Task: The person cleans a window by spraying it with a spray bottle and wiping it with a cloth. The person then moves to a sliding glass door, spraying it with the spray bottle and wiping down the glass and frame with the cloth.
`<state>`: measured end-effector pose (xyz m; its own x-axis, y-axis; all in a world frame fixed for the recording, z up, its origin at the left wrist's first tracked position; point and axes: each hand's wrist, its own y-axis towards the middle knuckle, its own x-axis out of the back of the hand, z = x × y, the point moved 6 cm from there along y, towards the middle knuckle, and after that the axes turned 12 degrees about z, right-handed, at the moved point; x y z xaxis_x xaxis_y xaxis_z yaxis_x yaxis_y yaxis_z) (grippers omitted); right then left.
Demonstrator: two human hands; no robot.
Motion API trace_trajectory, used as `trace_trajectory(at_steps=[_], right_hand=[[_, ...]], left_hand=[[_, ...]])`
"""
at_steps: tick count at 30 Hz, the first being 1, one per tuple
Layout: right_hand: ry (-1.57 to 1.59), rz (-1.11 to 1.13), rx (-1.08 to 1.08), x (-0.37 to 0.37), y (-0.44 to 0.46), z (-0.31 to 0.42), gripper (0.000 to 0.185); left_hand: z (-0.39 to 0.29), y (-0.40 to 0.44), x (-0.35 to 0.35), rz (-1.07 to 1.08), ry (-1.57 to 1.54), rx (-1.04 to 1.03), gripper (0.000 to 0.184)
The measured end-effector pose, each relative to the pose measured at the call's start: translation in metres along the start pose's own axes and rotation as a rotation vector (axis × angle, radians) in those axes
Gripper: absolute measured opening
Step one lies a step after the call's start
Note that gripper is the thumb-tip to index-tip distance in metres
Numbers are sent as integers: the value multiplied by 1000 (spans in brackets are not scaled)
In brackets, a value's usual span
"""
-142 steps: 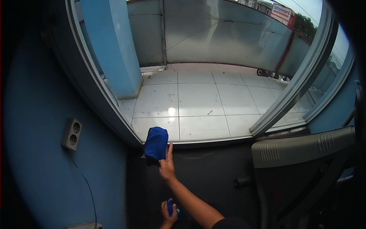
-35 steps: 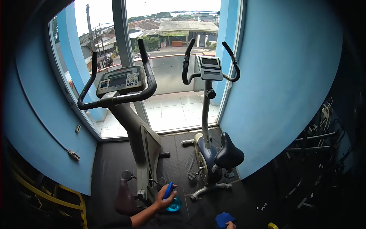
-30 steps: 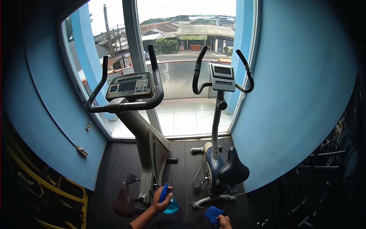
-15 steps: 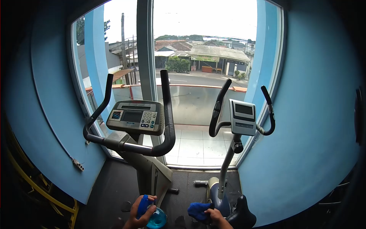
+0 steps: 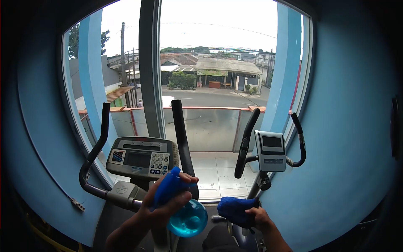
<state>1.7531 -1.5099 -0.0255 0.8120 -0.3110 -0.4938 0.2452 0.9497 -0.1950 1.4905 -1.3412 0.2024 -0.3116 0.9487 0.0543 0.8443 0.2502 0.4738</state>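
Observation:
My left hand (image 5: 147,206) is wrapped round the blue head of a spray bottle (image 5: 189,222), whose clear round body holds blue liquid. Behind that hand stands an exercise bike with a console (image 5: 140,158) full of buttons; part of its handlebar is hidden. A bunched dark blue cloth (image 5: 236,210) is pinched in my right hand (image 5: 261,217). Past the cloth stands a second exercise bike, with a small grey console (image 5: 270,152) between black handles. Both hands are apart from the consoles.
A large window (image 5: 218,33) faces a street with houses. Blue walls (image 5: 340,138) close in on both sides. A power strip (image 5: 78,205) hangs by a cable at the left wall. Yellow metal frames (image 5: 48,237) stand low at the left.
Both hands have come up and forward, bringing the spray bottle and the cloth higher in view. My view has tilted upward and shifted a little to the right.

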Motion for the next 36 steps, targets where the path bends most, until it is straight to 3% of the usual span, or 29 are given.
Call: trace_trajectory(at_steps=[3, 10, 12, 16, 20, 21, 24, 26, 27, 33, 36], right_hand=[[-151, 4, -81, -10, 12, 50, 51], [-224, 250, 410, -6, 58, 243, 37], [-297, 103, 630, -36, 50, 307, 35], [-390, 48, 870, -29, 66, 416, 43], [-470, -41, 954, -21, 69, 497, 51], [-532, -108, 968, -11, 70, 513, 61], [-587, -172, 971, 8, 64, 533, 60], [-603, -208, 975, 27, 59, 537, 60], [-626, -255, 982, 39, 56, 538, 59], [-670, -371, 993, 102, 29, 537, 57], [-673, -447, 988, 125, 17, 541, 56]], left_hand=[[0, 29, 19, -104, 15, 104, 34], [-16, 150, 71, -288, 212, 109, 39], [-7, 199, 87, -279, 267, 69, 37], [24, 287, 123, -427, 271, 47, 32], [55, 356, 167, -588, 342, 20, 30], [61, 367, 176, -652, 379, 50, 30], [85, 403, 195, -747, 464, 83, 21], [101, 435, 185, -584, 536, 219, 23], [106, 451, 174, -540, 587, 176, 32], [148, 563, 72, -188, 554, -44, 40], [153, 589, 11, -76, 888, -120, 42]])
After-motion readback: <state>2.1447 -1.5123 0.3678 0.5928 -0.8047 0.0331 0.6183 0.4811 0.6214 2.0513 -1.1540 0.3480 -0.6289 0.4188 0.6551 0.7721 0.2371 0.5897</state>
